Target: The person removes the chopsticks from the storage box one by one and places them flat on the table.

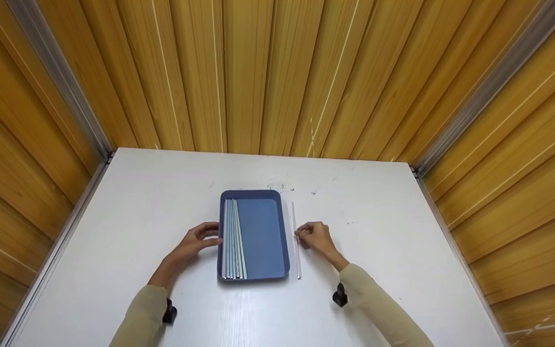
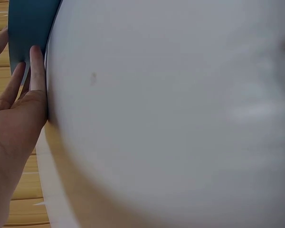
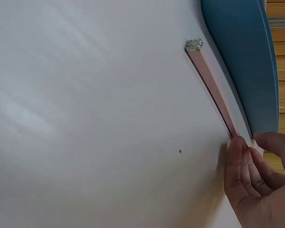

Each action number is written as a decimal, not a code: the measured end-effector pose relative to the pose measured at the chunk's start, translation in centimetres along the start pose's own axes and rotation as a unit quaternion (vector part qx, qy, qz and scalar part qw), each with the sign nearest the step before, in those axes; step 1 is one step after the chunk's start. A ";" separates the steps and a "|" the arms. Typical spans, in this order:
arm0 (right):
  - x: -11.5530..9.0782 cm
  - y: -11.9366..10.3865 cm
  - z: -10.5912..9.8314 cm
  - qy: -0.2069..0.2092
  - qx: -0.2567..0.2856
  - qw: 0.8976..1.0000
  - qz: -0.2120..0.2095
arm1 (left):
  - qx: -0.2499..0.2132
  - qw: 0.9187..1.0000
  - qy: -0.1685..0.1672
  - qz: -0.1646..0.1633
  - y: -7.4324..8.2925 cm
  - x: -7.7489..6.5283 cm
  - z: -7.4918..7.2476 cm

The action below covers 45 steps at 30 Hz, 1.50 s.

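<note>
A blue rectangular tray lies on the white table, with several long thin pale sticks side by side along its left part. My left hand touches the tray's left wall with extended fingers; in the left wrist view the fingertips rest against it. To the right of the tray, a long pink stick lies roughly parallel to its edge. My right hand pinches this stick around its middle. In the right wrist view the pink stick shows a silvery, glittery end, and part of it is hidden by the fingers.
Small dark specks mark the white table beyond the tray. Wood-patterned panels with metal posts stand around the table's back and sides. Black wrist devices sit at the beige sleeves.
</note>
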State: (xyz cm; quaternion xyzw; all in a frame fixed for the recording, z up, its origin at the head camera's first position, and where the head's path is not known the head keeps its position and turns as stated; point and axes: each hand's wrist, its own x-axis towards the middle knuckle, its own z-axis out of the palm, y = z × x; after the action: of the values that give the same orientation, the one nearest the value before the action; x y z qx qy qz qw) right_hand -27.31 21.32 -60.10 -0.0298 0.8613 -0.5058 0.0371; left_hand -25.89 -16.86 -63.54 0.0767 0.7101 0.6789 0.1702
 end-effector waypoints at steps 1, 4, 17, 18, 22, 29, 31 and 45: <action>0.1 -0.2 -0.2 -0.007 -0.002 1.000 -0.009 | 0.001 1.000 -0.002 0.003 0.0 0.0 0.0; 0.5 -0.9 -0.9 -0.031 -0.011 0.999 -0.035 | 0.003 1.000 -0.004 0.007 -0.1 0.0 -0.1; 2.9 -6.4 -1.9 -0.099 -0.075 0.986 -0.109 | 0.006 1.000 -0.010 0.012 -0.1 -0.1 -0.5; 3.2 -6.8 -1.8 -0.105 -0.080 0.984 -0.120 | 0.004 1.000 -0.007 0.007 -0.1 -0.1 -0.4; 3.7 -8.1 -1.4 -0.141 -0.115 0.969 -0.167 | 0.002 1.000 0.001 -0.007 0.0 -0.1 -0.3; 4.1 -9.0 0.3 -0.215 -0.149 0.942 -0.208 | 0.002 1.000 0.003 -0.005 0.1 -0.2 0.0; 4.1 -9.1 0.9 -0.228 -0.142 0.942 -0.202 | 0.004 1.000 0.003 -0.004 0.1 -0.2 0.0; 4.4 -9.1 5.7 -0.256 -0.170 0.926 -0.220 | 0.007 1.000 0.003 0.002 -0.1 0.0 0.0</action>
State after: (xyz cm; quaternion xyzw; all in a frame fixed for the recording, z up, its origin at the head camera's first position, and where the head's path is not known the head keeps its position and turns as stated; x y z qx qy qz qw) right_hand -30.98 11.53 -55.06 -0.3530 0.8673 -0.3225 0.1387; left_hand -25.87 -16.83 -63.67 0.0776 0.7152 0.6745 0.1660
